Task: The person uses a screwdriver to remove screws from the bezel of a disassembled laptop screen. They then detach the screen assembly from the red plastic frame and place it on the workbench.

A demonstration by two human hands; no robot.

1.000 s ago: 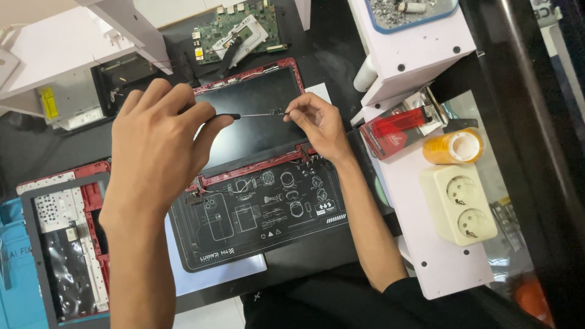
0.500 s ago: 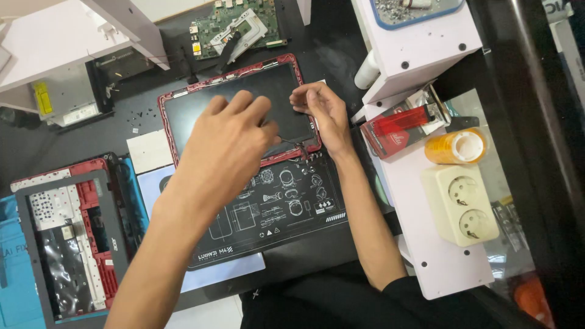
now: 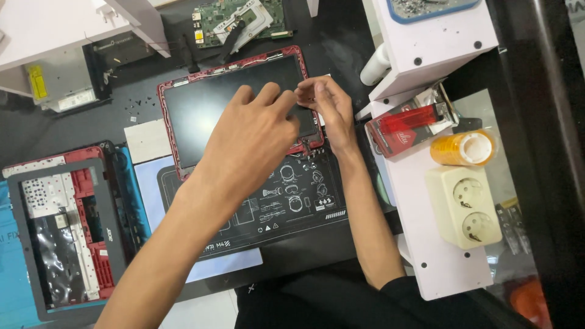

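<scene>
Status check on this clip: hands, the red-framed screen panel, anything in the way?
Left hand and right hand meet over the screen panel, near its right edge. Panel flat on black mat. Fingertip grip unclear. Nothing obstructing.

1. A green circuit board [image 3: 241, 21] is lying at the top of my bench.
2. A red lighter [image 3: 409, 119] is resting beside an orange tape roll [image 3: 463, 148].
3. A cream double socket [image 3: 466, 207] is sitting below them.
4. A red laptop base [image 3: 61, 234] is lying far left.
</scene>
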